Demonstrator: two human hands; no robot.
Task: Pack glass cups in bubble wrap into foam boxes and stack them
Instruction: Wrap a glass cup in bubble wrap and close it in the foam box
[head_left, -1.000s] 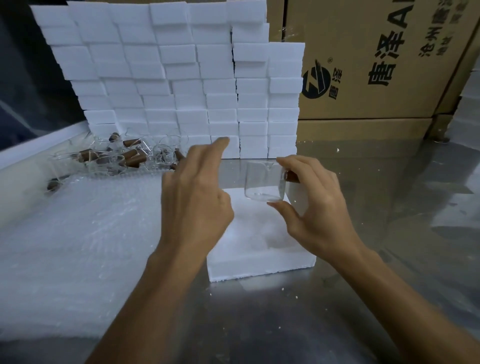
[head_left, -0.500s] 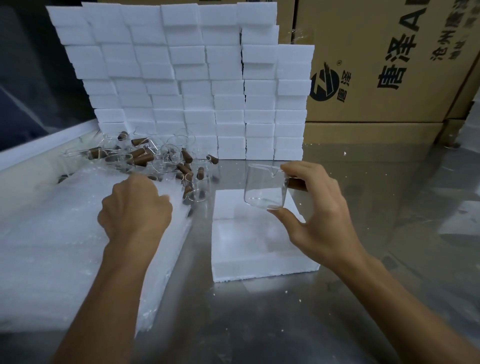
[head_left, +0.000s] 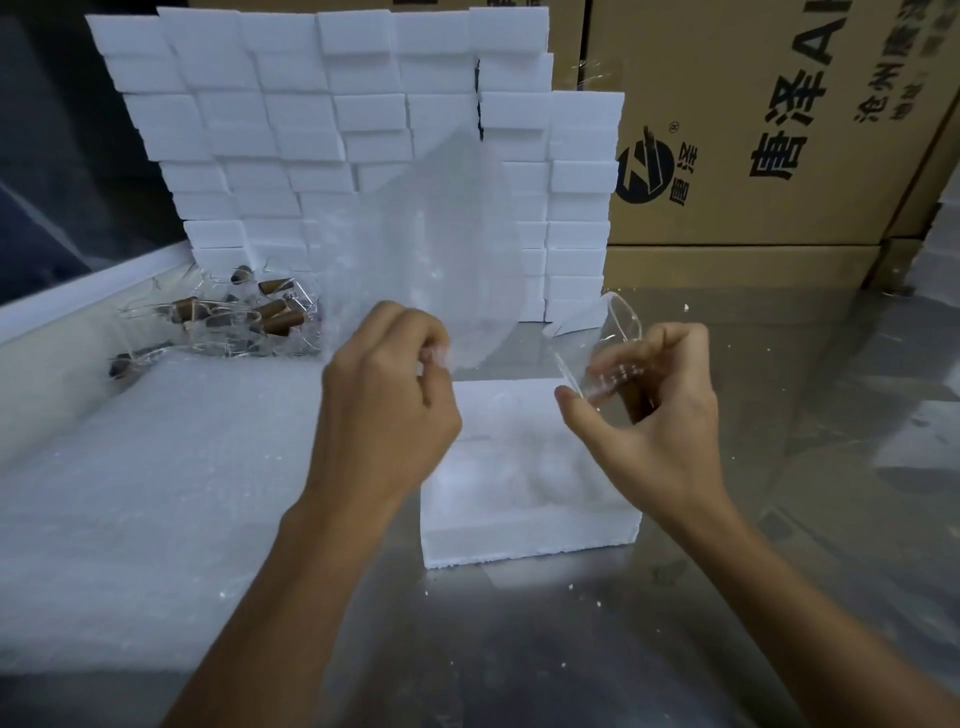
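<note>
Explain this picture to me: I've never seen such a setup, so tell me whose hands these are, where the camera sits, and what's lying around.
No machine here: a person wears a camera on the head, looking down at their own two hands. The left hand pinches a sheet of bubble wrap held up in the air. The right hand holds a tilted glass cup. Below lies an open foam box on a metal table. More glass cups lie at the back left, before stacked foam boxes.

Single head view, close, facing forward-down over hands (head_left: 384, 400) at table (head_left: 779, 519)
</note>
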